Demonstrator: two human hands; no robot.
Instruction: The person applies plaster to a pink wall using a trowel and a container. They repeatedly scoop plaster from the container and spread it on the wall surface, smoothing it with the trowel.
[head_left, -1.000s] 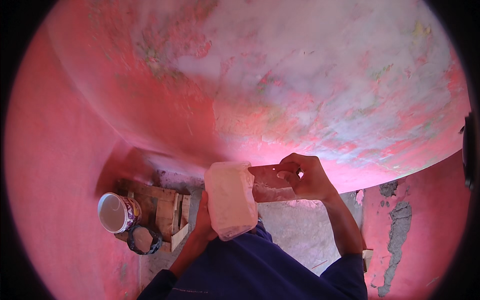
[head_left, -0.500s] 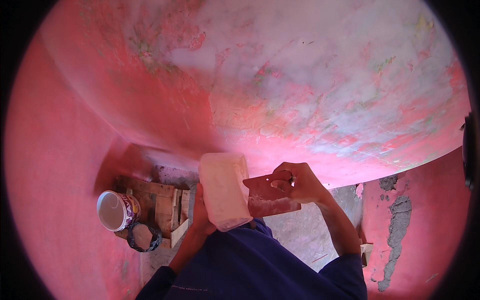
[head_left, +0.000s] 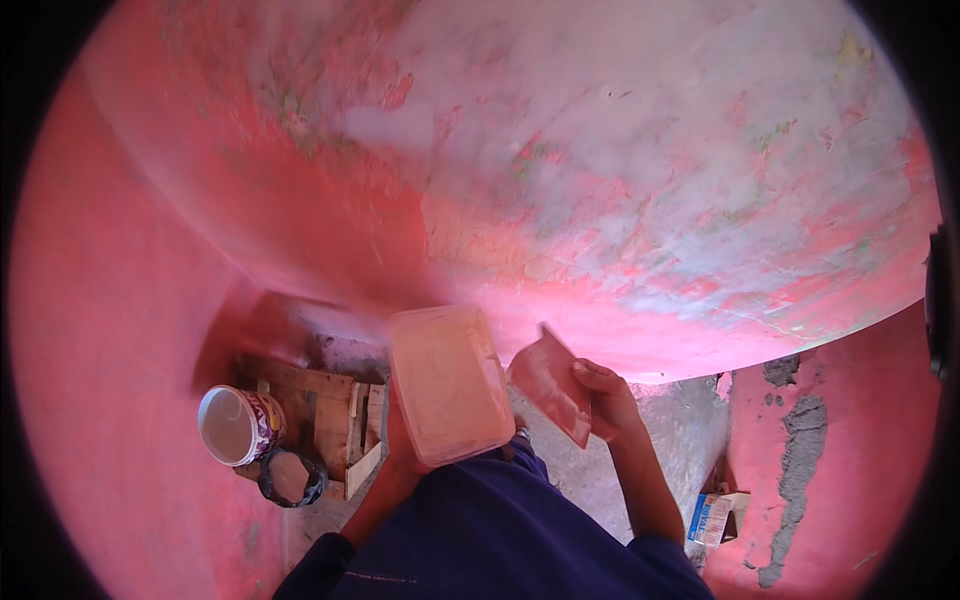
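Note:
My left hand (head_left: 402,445) grips a rectangular, translucent plastic tub (head_left: 492,365) from its left side, with the fingers partly hidden behind it. Pale, smooth putty (head_left: 445,385) covers the inside of the tub. My right hand (head_left: 608,405) pinches a flat, reddish putty spreader (head_left: 550,385) by its right edge, thumb on top. Whitish putty is smeared over the spreader's face. A small gap separates the spreader from the tub. Ahead rises a pink wall (head_left: 640,190) with broad whitish patches.
At the lower left stand a white bucket (head_left: 266,428) and a smaller container wrapped in black plastic (head_left: 314,487), by a wooden pallet (head_left: 333,425). An opened cardboard box (head_left: 712,518) lies at the lower right. Rough grey patches (head_left: 800,465) mark the right wall.
My right hand has drawn the spreader away from the tub's edge and turned it, so its smeared face shows more. The tub has tilted, showing more of its inside.

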